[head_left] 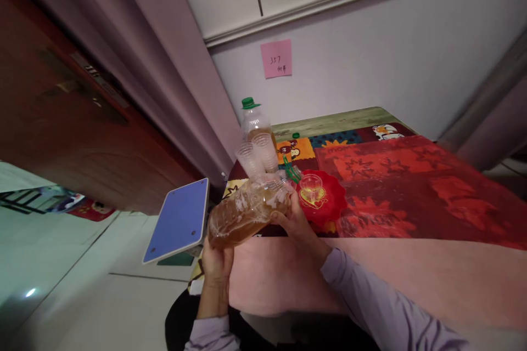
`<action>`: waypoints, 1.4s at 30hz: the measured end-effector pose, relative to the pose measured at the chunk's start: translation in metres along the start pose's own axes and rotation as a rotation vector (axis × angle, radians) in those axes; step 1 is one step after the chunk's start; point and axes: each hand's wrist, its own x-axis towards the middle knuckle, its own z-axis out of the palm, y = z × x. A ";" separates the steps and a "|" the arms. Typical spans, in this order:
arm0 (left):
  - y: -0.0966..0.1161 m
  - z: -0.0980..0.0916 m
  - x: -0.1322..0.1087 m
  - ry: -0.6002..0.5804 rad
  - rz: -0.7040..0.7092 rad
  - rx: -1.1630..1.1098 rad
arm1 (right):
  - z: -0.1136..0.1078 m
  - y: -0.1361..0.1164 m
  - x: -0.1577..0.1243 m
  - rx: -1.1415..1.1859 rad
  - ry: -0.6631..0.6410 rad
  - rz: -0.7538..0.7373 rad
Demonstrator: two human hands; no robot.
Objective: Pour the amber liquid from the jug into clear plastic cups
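Note:
A large clear plastic bottle [242,214] of amber liquid lies tilted in both hands, its neck with a green handle [291,170] toward the right. My left hand [217,263] is closed under the bottle's base, its fingers partly hidden. My right hand [297,225] grips the bottle near its shoulder. The neck reaches over a clear plastic cup [312,185], which stands on a red scalloped plate [338,192] with a yellow heart pattern. Whether liquid is flowing, I cannot tell.
Behind the bottle stand two stacks of clear plastic cups [265,152] and another bottle with a green cap [251,103]. A loose green cap [296,135] lies farther back on the patterned tablecloth [382,175]. A blue board [179,219] is left of the table.

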 end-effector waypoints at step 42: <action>0.003 -0.014 0.008 -0.028 -0.043 -0.118 | 0.006 -0.010 -0.015 0.177 0.074 0.244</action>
